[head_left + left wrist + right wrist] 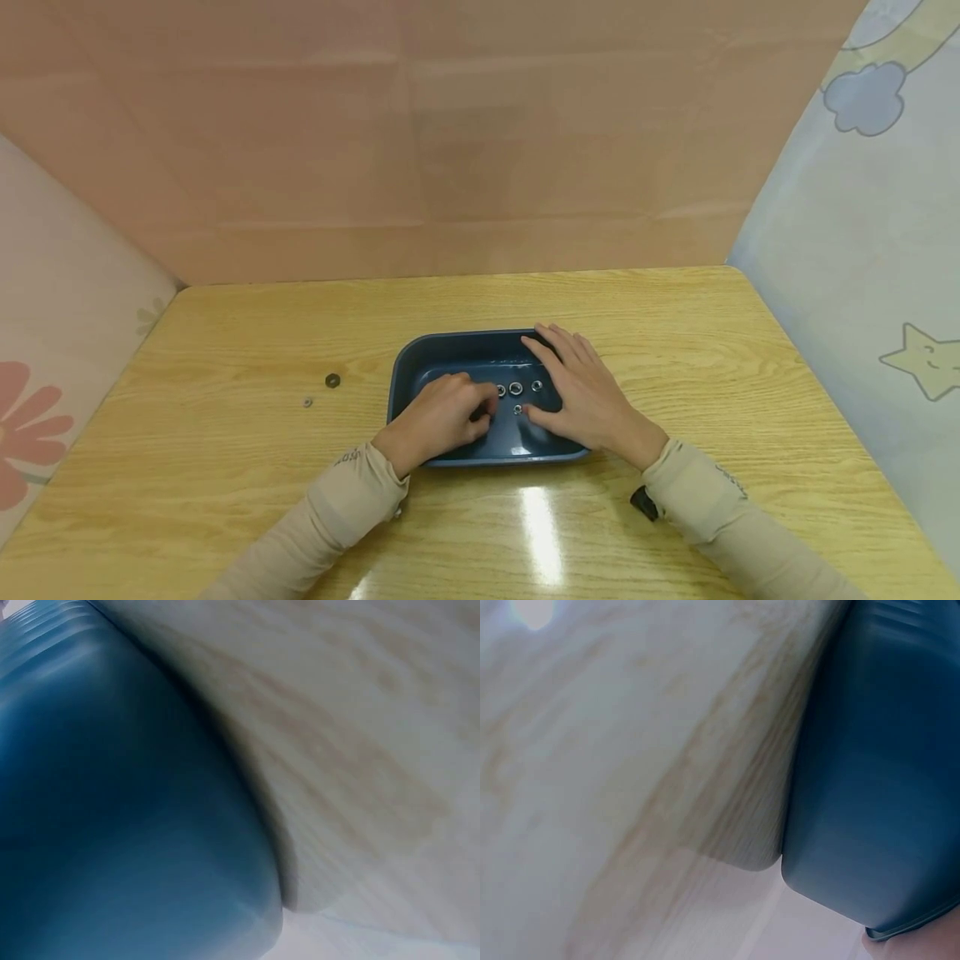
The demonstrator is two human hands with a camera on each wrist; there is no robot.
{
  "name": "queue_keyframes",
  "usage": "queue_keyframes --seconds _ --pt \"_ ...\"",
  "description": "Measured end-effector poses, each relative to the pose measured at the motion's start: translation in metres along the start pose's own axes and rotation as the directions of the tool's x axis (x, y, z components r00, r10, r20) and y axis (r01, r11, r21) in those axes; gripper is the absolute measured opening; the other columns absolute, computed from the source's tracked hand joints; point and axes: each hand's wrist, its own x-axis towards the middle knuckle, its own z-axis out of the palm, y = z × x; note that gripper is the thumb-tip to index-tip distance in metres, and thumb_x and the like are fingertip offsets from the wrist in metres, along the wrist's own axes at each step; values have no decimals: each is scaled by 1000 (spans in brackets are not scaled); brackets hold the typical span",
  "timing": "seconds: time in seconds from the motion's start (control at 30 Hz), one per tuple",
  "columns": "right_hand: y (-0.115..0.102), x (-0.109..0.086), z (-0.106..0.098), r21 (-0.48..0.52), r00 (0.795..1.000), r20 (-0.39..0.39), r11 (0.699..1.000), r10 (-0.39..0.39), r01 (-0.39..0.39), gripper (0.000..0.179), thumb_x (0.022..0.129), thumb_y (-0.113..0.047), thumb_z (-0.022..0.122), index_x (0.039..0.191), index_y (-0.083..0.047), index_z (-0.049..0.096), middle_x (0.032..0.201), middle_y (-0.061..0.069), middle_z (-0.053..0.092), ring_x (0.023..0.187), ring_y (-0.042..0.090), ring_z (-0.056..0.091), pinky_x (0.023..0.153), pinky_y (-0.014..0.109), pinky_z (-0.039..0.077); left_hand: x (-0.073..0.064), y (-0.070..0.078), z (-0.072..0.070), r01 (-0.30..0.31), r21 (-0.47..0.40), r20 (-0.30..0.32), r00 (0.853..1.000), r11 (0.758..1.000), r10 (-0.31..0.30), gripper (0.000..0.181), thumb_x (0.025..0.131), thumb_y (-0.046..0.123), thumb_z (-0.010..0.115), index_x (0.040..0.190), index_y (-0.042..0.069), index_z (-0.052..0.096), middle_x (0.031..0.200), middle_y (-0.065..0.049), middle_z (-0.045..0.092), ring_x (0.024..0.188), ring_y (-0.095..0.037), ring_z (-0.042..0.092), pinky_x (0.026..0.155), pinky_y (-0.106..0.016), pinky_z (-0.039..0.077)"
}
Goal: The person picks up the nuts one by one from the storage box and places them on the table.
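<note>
A dark blue tray (480, 460) stands on the table, with several silver nuts (516, 388) on its floor. Over the tray's left part reaches my left hand (450, 410), fingers bent, the index finger beside the leftmost nut; whether it pinches anything is hidden. Across the right rim lies my right hand (585, 400) with its fingers spread toward the far rim. Its thumb points into the tray, close to a small nut (517, 409). Both wrist views show mainly the tray's outer wall (150, 810); in the right wrist view a bit of the hand (922, 941) touches the rim.
On the wooden table (225, 467), left of the tray, lie a dark nut (332, 380) and a small silver nut (307, 402). A brown paper-like backdrop (465, 167) rises behind the table, and patterned walls (862, 275) flank it.
</note>
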Motion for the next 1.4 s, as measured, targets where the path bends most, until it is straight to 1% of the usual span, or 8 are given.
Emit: queue_keyframes --seconds 0.2,0.3,0.4,0.5,0.73,0.87,1.1,1.4 --pt "0 -1 2 -3 999 -30 1000 -20 20 88 83 -43 73 153 -8 34 161 17 27 149 38 24 120 60 18 -1 0 0 0 20 -13 1000 1000 0 8 86 12 75 92 17 77 80 4 73 67 -8 58 59 -21 45" --pt "0 -1 2 -2 1000 -26 1000 -17 17 88 84 -44 72 154 -8 33 162 16 26 150 38 23 121 60 17 -2 0 -1 7 24 -13 1000 1000 -7 14 86 13 75 98 17 79 87 3 76 70 -8 61 60 -21 47" --pt "0 -1 1 -5 1000 -16 1000 -11 11 88 84 -45 71 154 -9 32 162 15 25 150 37 22 122 59 17 -3 1 -1 12 33 -20 1000 999 -11 16 86 12 76 100 18 80 88 3 77 69 -8 62 58 -21 46" --pt "0 -1 1 -8 1000 -12 1000 -10 9 88 84 -45 71 154 -9 32 162 15 25 150 36 22 122 59 17 -3 1 -1 11 48 -36 999 999 -9 16 85 12 77 99 18 80 87 3 77 68 -8 63 58 -21 46" --pt "0 -1 2 -1 1000 -20 1000 -11 11 89 84 -45 72 154 -8 32 162 16 26 151 36 22 121 59 17 -4 2 0 7 113 -69 998 994 1 17 84 14 78 99 21 80 87 4 77 71 -10 67 67 -31 52" --pt "0 -1 2 -2 1000 -19 1000 -9 9 89 84 -45 71 154 -8 32 162 16 26 151 36 21 121 59 17 -4 2 0 3 131 -74 997 991 7 17 85 13 78 99 21 80 88 5 78 74 -11 68 68 -32 53" --pt "0 -1 3 -2 1000 -17 1000 -8 8 88 84 -45 71 154 -7 32 163 15 25 151 36 21 122 58 17 -5 2 1 -5 146 -88 996 989 18 16 85 12 78 98 21 81 88 6 78 78 -13 69 71 -33 54" --pt "0 -1 1 -5 1000 -22 1000 -6 6 88 84 -45 72 153 -4 34 162 16 26 150 37 22 121 58 17 -3 1 1 -5 140 -82 996 990 17 12 85 10 76 94 18 80 84 4 77 74 -12 68 74 -34 55"
